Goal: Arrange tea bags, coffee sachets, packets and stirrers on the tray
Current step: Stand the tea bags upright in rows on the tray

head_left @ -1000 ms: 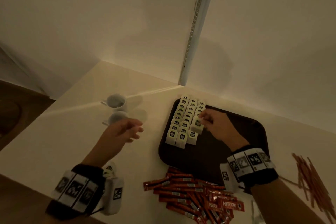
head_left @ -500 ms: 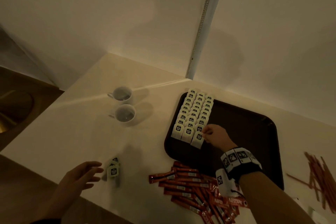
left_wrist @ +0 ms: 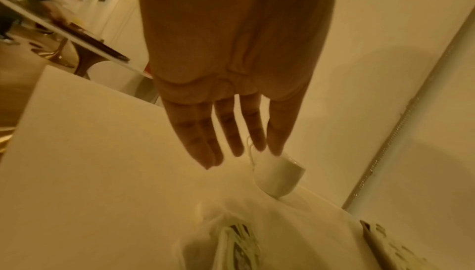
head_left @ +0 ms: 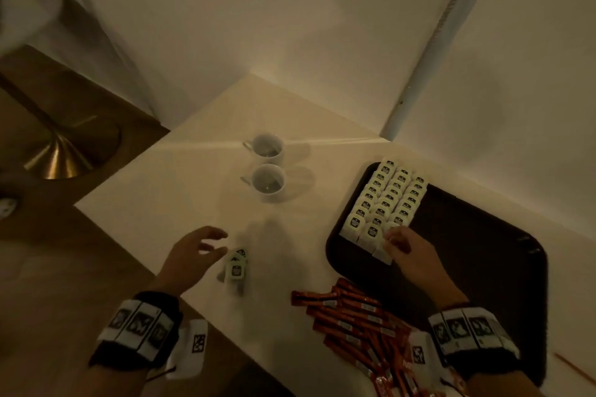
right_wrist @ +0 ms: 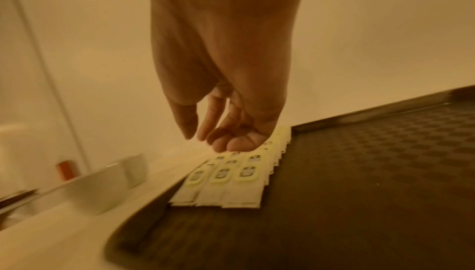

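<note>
Three neat rows of white tea bags (head_left: pixel 387 200) (right_wrist: pixel 231 175) lie on the left part of the dark tray (head_left: pixel 467 267) (right_wrist: pixel 372 173). My right hand (head_left: pixel 392 240) (right_wrist: pixel 218 138) hovers at the near end of the right row, fingers loosely curled and holding nothing, its tips at the front bag. A small pile of loose tea bags (head_left: pixel 236 266) (left_wrist: pixel 231 242) sits on the white table left of the tray. My left hand (head_left: pixel 216 243) (left_wrist: pixel 231 152) is spread open just left of that pile, above the table. Red coffee sachets (head_left: pixel 351 316) lie heaped near the tray's front edge.
Two white cups (head_left: pixel 269 182) (left_wrist: pixel 277 175) stand on the table behind the loose pile. A thin stirrer (head_left: pixel 574 367) shows at the lower right. The table's front-left edge drops to a wooden floor with a brass lamp base (head_left: pixel 61 155). Walls close off the back.
My left hand swung from near the cups back to the table's front edge, then forward to the loose tea bags. My right hand laid a bag at the right row's near end and stays there.
</note>
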